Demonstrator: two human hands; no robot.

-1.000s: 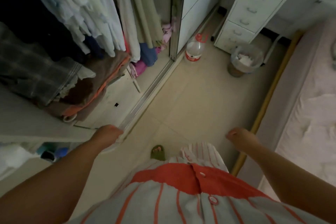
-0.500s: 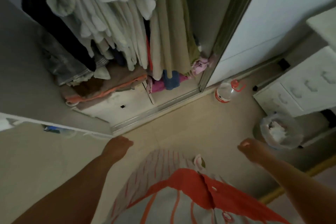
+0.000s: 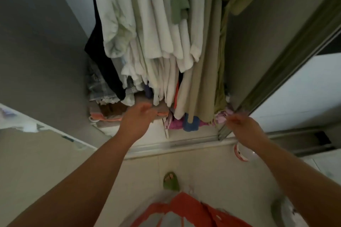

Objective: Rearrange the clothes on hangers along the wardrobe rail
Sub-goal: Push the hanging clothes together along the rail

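left hand (image 3: 137, 122): fingers loosely spread, empty | right hand (image 3: 245, 128): fingers blurred, grip unclear | both below hanging white cotton garments (image 3: 162, 29)

Hanging clothes (image 3: 158, 24) above folded pile (image 3: 108, 112); sliding door (image 3: 287, 57) at right.

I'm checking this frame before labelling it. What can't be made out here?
- Rail and hangers: cut off by the head view's top edge; only the hanging clothes show.
- Right hand: motion blur smears the fingers; its grasp is unclear.
- Left hand: fingers blurred, apparently holding nothing.
- Folded pile: partly hidden behind clothes and the left hand.
- Bottle: mostly behind the right forearm.
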